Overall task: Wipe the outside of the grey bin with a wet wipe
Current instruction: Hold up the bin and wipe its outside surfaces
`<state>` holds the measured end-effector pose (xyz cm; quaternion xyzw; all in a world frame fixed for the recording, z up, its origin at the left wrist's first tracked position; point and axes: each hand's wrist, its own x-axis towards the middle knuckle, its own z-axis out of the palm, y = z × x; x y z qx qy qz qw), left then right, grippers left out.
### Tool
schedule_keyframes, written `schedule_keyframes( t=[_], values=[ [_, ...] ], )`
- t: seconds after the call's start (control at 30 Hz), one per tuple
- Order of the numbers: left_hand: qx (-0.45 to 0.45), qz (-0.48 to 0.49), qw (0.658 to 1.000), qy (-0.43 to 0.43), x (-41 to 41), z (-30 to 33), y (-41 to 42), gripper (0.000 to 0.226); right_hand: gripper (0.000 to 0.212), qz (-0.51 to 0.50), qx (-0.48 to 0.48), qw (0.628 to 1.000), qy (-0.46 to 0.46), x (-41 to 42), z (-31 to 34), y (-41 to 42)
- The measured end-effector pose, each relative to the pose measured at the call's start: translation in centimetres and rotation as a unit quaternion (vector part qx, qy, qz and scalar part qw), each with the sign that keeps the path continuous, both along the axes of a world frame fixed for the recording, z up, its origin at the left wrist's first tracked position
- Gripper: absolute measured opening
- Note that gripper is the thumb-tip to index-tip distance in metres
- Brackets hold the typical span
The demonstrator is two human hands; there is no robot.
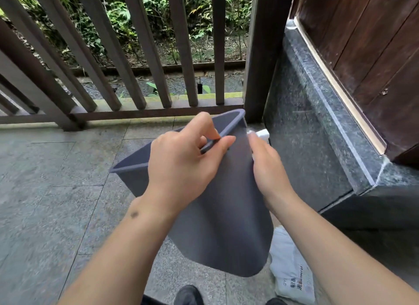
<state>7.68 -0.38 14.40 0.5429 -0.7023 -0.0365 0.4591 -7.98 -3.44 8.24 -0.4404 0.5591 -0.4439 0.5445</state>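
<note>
I am holding the grey bin point(217, 214) up in the air, over the stone floor point(56, 191). It is tipped. Its open top points away from me and to the left, toward the wooden railing point(108, 55). Its round bottom hangs down near my feet. So the long way of the bin runs from far and high to near and low.

My left hand point(181, 166) has the rim. My fingers curl over the edge and my thumb pinches it from the outside. This hand keeps the bin from falling.

My right hand point(267, 168) is on the right side wall of the bin, up near the top corner. It presses the white wet wipe point(260, 133) flat against that wall. My fingers lie long and close together on the wipe. A bit of the wipe sticks out past my fingertips.

The side I am wiping faces right, toward the dark stone ledge point(317, 123). From my right hand, most of that wall lies down and toward me. So I think the next rub should slide the wipe along the bin's long way, from the rim down to the bottom. My right hand is the near one for that.

A white plastic bag point(292, 273) lies on the floor under my right arm.
</note>
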Motion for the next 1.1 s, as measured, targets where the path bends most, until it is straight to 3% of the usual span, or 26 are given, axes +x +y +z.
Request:
schedule_keyframes(
  t=[0.1, 0.2, 0.33, 0.43, 0.63, 0.73, 0.9, 0.97, 1.1],
  values=[
    [0.001, -0.045, 0.999, -0.021, -1.2, 0.2, 0.6, 0.033, 0.047, -0.019, 0.062, 0.993, -0.099, -1.4, 0.8, -1.1],
    [-0.013, -0.083, 0.994, -0.074, -2.3, 0.1, 1.0, 0.03, 0.052, -0.024, 0.121, 0.99, -0.069, -2.8, 1.5, -1.6],
    [-0.029, -0.093, 0.988, -0.116, -3.5, 0.0, 1.0, 0.047, 0.007, -0.038, 0.124, 0.992, -0.004, -4.2, 1.9, -1.3],
    [-0.046, -0.089, 0.988, -0.121, -4.1, -0.4, 1.0, 0.054, 0.019, -0.065, 0.108, 0.992, 0.024, -4.6, 2.0, -0.9],
    [-0.057, -0.057, 0.991, -0.104, -4.3, -1.0, 1.0, 0.045, 0.012, -0.191, 0.064, 0.979, 0.02, -4.1, 2.7, -1.0],
    [-0.032, -0.039, 0.997, -0.058, -5.1, -1.0, 1.0, 0.047, 0.016, -0.231, -0.001, 0.971, 0.055, -4.6, 3.1, -1.1],
    [0.16, -0.022, 0.983, 0.085, -7.2, -1.8, 0.4, 0.068, 0.038, -0.242, -0.109, 0.951, 0.158, -5.2, 3.8, -0.9],
    [0.25, -0.026, 0.956, 0.154, -7.7, -2.1, -0.2, 0.073, 0.046, -0.221, -0.154, 0.942, 0.202, -4.8, 4.0, -0.3],
    [0.4, -0.02, 0.851, 0.342, -8.2, -2.6, -1.6, 0.077, 0.038, -0.129, -0.221, 0.929, 0.268, -3.3, 3.4, 0.8]
  ],
)
